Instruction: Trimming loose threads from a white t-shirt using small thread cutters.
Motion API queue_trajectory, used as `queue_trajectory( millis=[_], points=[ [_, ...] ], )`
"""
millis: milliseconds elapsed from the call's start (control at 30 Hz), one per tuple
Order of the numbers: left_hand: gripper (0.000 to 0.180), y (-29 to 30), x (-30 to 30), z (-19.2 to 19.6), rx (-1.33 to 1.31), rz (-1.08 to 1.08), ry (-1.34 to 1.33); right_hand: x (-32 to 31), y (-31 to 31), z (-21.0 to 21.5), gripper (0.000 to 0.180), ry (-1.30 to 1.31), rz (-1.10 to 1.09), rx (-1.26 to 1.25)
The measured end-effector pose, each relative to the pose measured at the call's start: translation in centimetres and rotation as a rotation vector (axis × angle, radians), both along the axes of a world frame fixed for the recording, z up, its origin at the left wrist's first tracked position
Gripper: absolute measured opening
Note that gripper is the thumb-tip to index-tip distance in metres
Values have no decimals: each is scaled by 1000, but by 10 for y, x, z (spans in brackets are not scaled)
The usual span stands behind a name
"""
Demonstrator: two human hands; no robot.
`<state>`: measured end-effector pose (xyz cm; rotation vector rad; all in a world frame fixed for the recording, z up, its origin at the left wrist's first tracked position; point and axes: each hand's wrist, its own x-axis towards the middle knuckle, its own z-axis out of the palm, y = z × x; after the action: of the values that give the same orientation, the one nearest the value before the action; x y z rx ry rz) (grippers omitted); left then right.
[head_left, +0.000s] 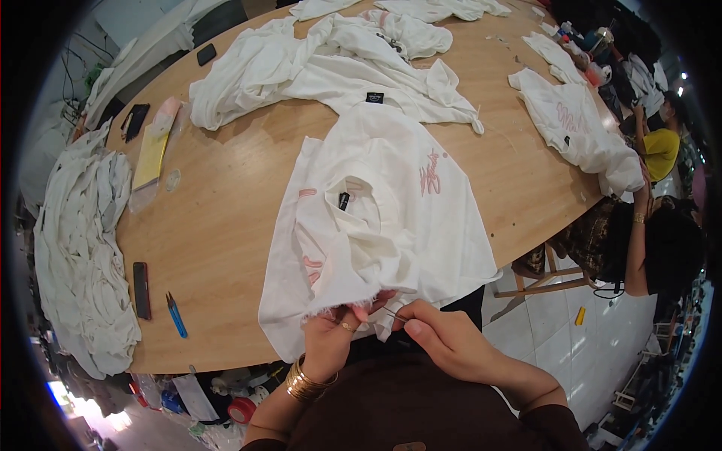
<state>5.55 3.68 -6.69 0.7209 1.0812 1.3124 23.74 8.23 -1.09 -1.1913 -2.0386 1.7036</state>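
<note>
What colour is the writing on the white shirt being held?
Pink writing on the white cloth shirt, clearest in the head view.

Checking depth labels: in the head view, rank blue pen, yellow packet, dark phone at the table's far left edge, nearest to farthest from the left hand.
From the left hand:
1. Blue pen, on the table to the left, near its front edge.
2. Yellow packet, farther up the left side.
3. Dark phone, at the far left edge.
</note>
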Motion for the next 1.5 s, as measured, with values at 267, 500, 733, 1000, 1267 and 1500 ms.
queue_trajectory(
  millis=[267, 500, 733, 1000, 1267, 1500],
  points=[
    [10, 10, 2, -5, -266, -70, -344, -4, 16, -20, 42, -46, -251, 104],
    [31, 7, -5, -7, -182, -133, -484, -14, 16, -37, 20, 30, -265, 230],
    [42, 20, -18, -3, -343, -9, -220, -4, 19, -29, 18, 45, -94, 339],
    [36, 13, -4, 13, -217, 56, -165, 3, 26, -35, 13, 185, -462, 5],
    [38, 15, 4, 21, -249, 124, -218, 3, 5, -1, 26, 24, -193, 202],
    [27, 10, 9, 15, -129, 202, -53, -1, -1, -9, 32, 79, -30, -143]
  ],
)
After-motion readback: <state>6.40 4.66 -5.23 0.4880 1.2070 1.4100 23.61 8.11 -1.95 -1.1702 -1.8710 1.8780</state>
